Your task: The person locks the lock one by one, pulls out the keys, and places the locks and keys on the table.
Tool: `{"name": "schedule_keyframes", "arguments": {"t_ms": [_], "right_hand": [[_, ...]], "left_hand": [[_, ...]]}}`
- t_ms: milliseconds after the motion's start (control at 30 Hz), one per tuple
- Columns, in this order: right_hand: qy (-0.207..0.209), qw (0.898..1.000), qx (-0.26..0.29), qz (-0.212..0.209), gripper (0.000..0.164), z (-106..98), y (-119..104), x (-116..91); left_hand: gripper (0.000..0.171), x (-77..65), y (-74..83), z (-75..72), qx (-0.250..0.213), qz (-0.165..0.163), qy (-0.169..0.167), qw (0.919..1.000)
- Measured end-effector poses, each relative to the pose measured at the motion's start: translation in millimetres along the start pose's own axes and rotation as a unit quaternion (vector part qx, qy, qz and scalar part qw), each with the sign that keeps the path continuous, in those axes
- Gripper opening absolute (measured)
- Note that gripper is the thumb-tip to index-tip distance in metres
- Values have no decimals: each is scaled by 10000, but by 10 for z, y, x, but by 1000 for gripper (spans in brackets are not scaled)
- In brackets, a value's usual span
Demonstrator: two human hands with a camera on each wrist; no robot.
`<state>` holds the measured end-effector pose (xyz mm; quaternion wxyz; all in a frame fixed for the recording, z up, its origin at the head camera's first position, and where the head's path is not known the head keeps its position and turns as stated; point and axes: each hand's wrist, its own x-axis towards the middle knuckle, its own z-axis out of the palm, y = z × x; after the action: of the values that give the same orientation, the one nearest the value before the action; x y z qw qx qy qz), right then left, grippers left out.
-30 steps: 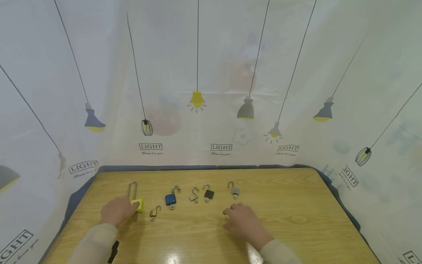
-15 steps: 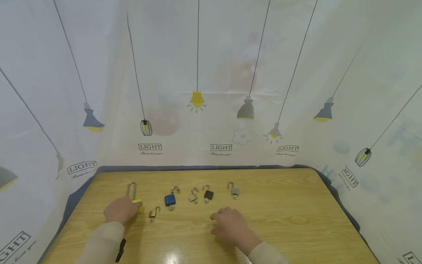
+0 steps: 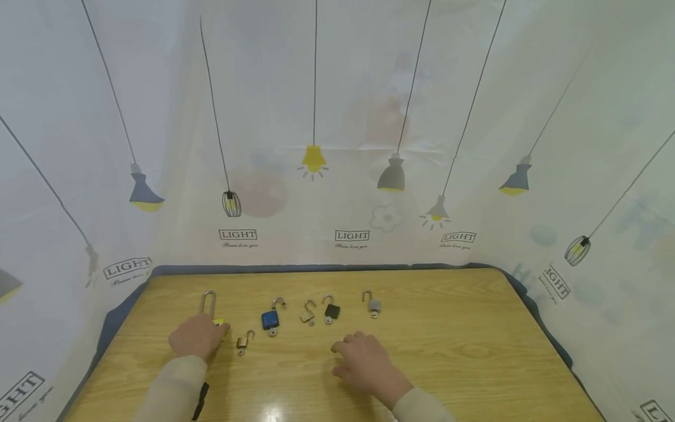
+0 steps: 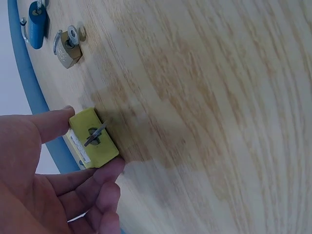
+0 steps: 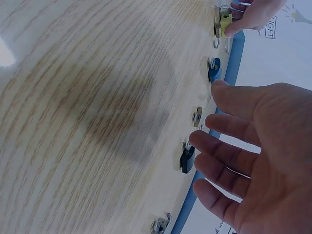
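My left hand (image 3: 196, 336) pinches the sides of a yellow padlock (image 4: 106, 152) between thumb and fingers at the table's left. A key (image 4: 91, 140) stands in its keyhole, and its long shackle (image 3: 213, 305) points to the back edge. Much of the yellow body is hidden by the hand in the head view. Just right of it lies a small brass padlock (image 3: 242, 342), its shackle open. My right hand (image 3: 366, 362) hovers over the middle of the table, fingers spread and slightly bent, holding nothing.
Farther back, in a loose row, lie a blue padlock (image 3: 270, 319), another brass padlock (image 3: 307, 317), a black padlock (image 3: 333, 311) and a grey padlock (image 3: 375, 306), all with open shackles and keys. A lamp-printed white sheet (image 3: 285, 117) surrounds the wooden table (image 3: 474, 346).
My right hand has moved left across the table. My left hand has turned and shifted slightly right, covering more of the yellow padlock. The other padlocks lie as before.
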<state>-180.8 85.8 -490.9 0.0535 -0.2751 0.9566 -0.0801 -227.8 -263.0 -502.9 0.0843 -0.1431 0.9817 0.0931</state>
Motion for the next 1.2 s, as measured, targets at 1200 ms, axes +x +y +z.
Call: {"name": "schedule_keyframes", "arguments": {"t_ms": [1200], "right_hand": [[-273,9995,132,-52,35,22,-45,43]], "left_hand": [[45,-160,-174,-228,-215,67,13,9997]]}}
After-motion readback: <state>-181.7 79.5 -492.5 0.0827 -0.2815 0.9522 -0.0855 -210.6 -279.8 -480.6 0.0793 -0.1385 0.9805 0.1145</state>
